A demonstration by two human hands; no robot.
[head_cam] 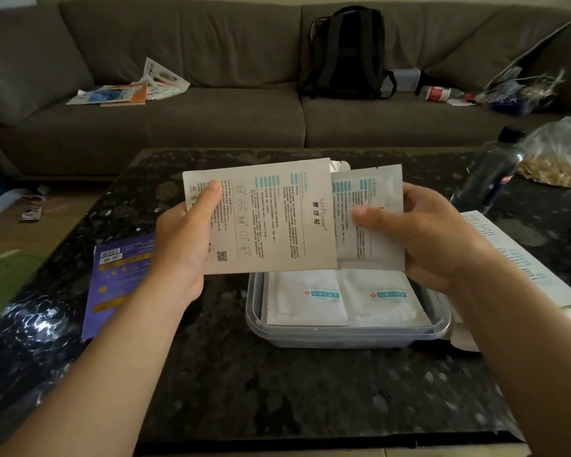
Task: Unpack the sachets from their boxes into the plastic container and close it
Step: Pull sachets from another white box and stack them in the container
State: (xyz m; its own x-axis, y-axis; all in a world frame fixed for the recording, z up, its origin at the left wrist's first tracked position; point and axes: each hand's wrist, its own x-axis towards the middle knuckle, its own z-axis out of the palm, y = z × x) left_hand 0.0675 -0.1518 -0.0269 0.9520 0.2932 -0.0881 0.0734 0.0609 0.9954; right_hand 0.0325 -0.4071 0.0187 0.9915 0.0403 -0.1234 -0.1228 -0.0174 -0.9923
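My left hand grips a flat white box printed with text, held up above the table. Out of the box's open right end sticks a white sachet, pinched by my right hand between thumb and fingers. Just below them stands the clear plastic container, lidless, with white sachets lying flat inside side by side. No lid is visible.
A purple box lies flat on the dark speckled table at the left. Another white box lies at the right, beside a dark bottle and a plastic bag. A sofa with a backpack stands behind.
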